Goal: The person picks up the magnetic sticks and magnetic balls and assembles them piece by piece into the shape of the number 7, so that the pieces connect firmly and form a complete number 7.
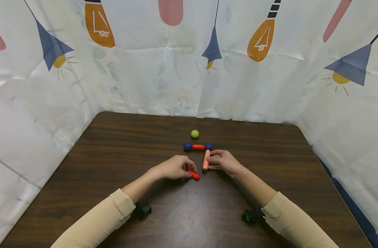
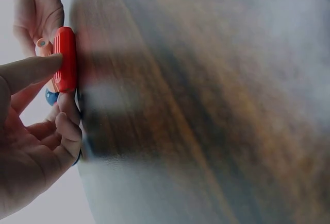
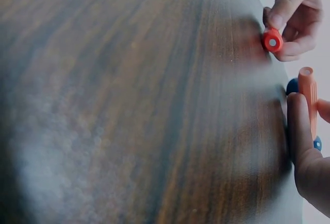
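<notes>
My left hand (image 1: 176,167) pinches a short red ribbed rod (image 1: 194,175) between thumb and fingers, low over the table. The rod's end has a pale round dot in the right wrist view. My right hand (image 1: 225,162) holds an orange ribbed rod (image 1: 206,160) between thumb and fingers, one end pointing away from me. That far end meets or overlaps the right-hand blue ball (image 1: 209,147); contact is hard to tell. Another red rod (image 1: 198,147) lies crosswise, with that ball at one end and a second blue ball (image 1: 187,146) at the other.
Behind the blue balls a lime-green ball (image 1: 195,134) sits on the dark wood-grain table (image 1: 139,137). Printed white cloth (image 1: 151,75) hangs along the table's back and sides. Black wrist cameras (image 1: 142,210) sit below both forearms.
</notes>
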`<state>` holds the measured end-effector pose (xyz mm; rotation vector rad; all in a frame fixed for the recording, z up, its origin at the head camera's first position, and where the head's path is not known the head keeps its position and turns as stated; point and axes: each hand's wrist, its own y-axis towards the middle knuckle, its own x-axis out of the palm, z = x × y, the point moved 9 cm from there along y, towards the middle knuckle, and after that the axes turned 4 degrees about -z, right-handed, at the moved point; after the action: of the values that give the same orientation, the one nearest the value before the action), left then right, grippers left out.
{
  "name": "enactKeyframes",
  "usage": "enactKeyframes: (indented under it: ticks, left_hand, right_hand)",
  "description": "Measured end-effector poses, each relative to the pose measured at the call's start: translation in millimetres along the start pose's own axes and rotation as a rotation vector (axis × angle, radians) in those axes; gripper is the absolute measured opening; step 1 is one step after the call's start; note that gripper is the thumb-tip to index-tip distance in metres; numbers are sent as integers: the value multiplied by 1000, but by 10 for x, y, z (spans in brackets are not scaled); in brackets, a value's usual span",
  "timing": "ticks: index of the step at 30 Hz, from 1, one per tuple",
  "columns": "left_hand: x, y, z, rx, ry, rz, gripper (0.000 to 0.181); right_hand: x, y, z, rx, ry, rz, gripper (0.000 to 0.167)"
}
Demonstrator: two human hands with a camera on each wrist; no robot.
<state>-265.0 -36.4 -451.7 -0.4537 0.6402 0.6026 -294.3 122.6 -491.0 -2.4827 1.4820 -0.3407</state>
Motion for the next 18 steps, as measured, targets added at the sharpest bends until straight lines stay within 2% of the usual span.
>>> enactKeyframes:
  ticks: [6, 13, 18]
  left_hand:
    - [-23, -5, 2, 13, 17, 20, 21]
    - [-47, 12, -37, -6, -42, 65, 18]
    - [-56, 10, -56, -17, -48, 81, 13]
  right_hand:
    - [-2, 9, 10, 4, 5, 2, 47]
    - [-1, 7, 7, 4, 4, 2, 48]
    - [-4, 3, 9, 8, 3, 6, 49]
